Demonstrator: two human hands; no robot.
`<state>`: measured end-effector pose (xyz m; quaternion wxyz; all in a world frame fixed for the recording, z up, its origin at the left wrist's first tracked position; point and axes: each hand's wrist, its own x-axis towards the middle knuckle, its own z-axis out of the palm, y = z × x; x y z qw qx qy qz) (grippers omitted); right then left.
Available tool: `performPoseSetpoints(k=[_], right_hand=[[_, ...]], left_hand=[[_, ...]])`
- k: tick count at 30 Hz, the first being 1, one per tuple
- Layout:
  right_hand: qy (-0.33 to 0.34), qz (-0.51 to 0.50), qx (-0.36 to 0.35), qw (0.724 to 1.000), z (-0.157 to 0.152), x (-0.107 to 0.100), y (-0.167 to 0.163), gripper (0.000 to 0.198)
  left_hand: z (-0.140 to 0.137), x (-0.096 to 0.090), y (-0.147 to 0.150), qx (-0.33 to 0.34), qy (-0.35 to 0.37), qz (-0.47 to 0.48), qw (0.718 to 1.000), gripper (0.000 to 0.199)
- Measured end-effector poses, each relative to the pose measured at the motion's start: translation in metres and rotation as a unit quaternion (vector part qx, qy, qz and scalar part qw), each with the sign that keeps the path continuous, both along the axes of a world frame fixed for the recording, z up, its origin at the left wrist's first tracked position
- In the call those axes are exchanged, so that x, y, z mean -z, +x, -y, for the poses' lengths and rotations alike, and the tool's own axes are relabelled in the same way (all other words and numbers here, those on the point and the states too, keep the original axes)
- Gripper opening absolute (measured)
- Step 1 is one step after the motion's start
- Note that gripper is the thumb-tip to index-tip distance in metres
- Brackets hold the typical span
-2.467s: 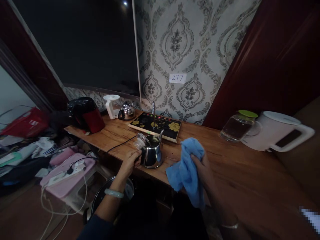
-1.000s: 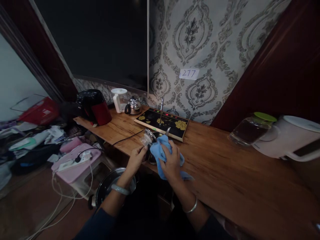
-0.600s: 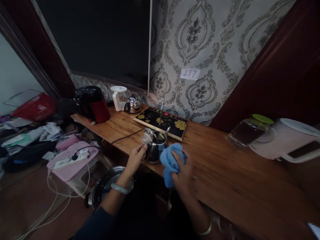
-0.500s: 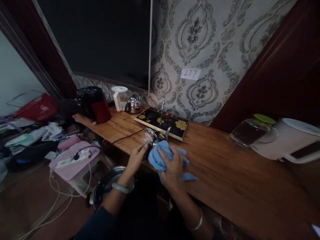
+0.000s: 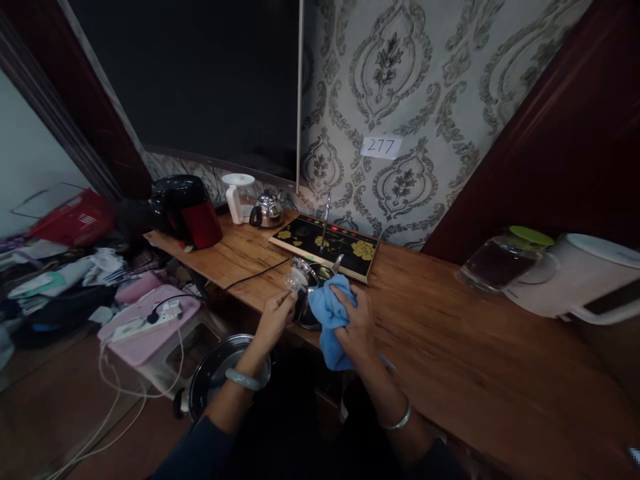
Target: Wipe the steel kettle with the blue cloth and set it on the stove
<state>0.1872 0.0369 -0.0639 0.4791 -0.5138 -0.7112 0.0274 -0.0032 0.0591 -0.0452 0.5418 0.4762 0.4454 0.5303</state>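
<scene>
A small steel kettle with its lid tipped open stands near the front edge of the wooden counter. My left hand grips the kettle by its handle side. My right hand holds a bunched blue cloth pressed against the kettle's right side, hiding most of its body.
Behind the kettle lies a black induction tray with gold flowers. Further left stand a second steel kettle, a white jug and a red-black appliance. At right sit a glass jar and a white electric kettle. Cluttered floor at left.
My right hand has kept rubbing the blue cloth over the kettle, shifting back and forth across its side. My left hand has stayed on the handle.
</scene>
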Motion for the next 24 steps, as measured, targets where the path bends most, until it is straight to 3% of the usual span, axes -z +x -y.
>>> performPoseSetpoints(k=[6, 11, 14, 17, 21, 24], right_hand=[[-0.090, -0.193, -0.060, 0.975, -0.033, 0.010, 0.024, 0.036], [-0.104, -0.245, -0.057, 0.962, -0.057, -0.023, 0.043, 0.046], [-0.115, -0.185, -0.104, 0.970, -0.076, -0.053, 0.034, 0.038], [-0.133, -0.082, -0.100, 0.983, -0.095, -0.069, 0.012, 0.025], [-0.150, -0.010, -0.066, 0.986, -0.102, -0.063, -0.003, 0.025], [-0.128, -0.068, -0.060, 0.988, -0.095, -0.045, 0.003, 0.024]], left_hand=[[0.000, 0.001, -0.001, 0.007, -0.002, 0.000, 1.000, 0.057], [-0.001, 0.002, -0.002, 0.006, -0.013, 0.000, 1.000, 0.060], [0.000, 0.001, -0.001, 0.001, -0.016, -0.005, 1.000, 0.062], [0.000, 0.000, 0.000, -0.009, -0.021, -0.008, 1.000, 0.065], [0.000, 0.003, 0.000, -0.020, -0.018, -0.013, 1.000, 0.066], [0.000, 0.006, -0.001, -0.029, -0.002, -0.027, 0.999, 0.064]])
